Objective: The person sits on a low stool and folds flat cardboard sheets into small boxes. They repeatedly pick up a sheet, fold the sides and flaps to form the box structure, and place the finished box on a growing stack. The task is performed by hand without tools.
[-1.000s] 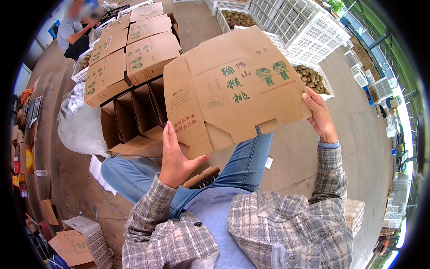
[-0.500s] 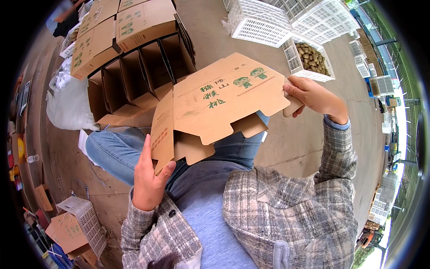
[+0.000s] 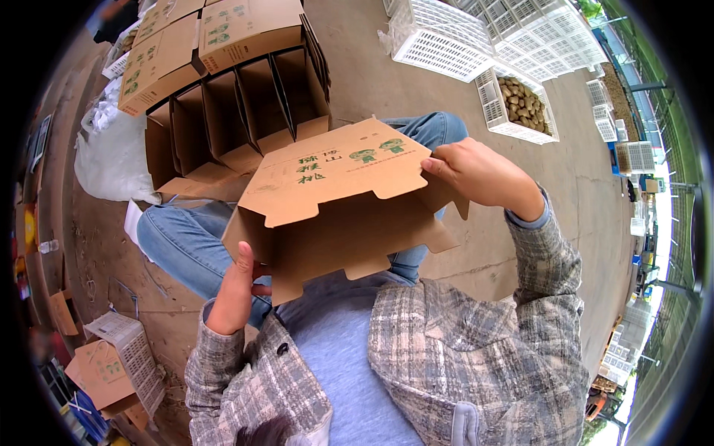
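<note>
We pinch the half-opened brown corrugated cardboard box [image 3: 338, 201] with both hands, left hand [image 3: 236, 286] near, right hand [image 3: 476, 175] far-right; we should square creases evenly.

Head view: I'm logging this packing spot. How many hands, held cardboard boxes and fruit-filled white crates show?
Hands: 2, the left hand and the right hand
Held cardboard box: 1
White crate with brown fruit: 1
Total: 4

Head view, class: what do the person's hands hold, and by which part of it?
Both hands hold one brown cardboard box, half opened. The left hand grips its lower left corner; the right hand grips the upper right edge, by a flap.
</note>
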The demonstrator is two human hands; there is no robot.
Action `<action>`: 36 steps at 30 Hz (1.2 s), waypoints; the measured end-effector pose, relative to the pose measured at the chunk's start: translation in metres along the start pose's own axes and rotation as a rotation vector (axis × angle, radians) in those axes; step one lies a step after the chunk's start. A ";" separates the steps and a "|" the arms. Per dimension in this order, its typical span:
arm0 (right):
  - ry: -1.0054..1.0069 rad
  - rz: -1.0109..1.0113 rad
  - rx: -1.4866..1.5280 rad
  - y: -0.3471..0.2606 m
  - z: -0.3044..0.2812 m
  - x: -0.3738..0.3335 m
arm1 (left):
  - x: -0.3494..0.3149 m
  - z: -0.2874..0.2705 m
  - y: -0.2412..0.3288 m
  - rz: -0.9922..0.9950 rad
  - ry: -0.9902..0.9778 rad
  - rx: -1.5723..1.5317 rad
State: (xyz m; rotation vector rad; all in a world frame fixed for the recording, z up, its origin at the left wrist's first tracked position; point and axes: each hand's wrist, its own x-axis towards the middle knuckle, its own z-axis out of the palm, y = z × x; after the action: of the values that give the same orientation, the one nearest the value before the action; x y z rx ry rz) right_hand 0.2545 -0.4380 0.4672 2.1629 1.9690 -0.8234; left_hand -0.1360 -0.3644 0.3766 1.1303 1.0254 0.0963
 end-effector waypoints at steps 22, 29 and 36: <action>0.390 0.012 0.151 0.072 0.219 0.299 | 0.230 -0.112 -0.108 -0.448 0.043 -0.048; 0.416 0.042 0.056 0.048 0.204 0.293 | 0.191 -0.094 -0.058 0.490 0.577 1.149; 0.456 -0.021 0.040 0.038 0.201 0.302 | 0.177 -0.033 -0.071 0.606 -0.178 1.282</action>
State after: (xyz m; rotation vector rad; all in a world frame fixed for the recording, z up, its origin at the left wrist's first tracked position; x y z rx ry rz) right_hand 0.2312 -0.2593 0.1503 2.5348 2.1823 -0.3948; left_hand -0.0891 -0.2801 0.2091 2.5421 0.4723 -0.2183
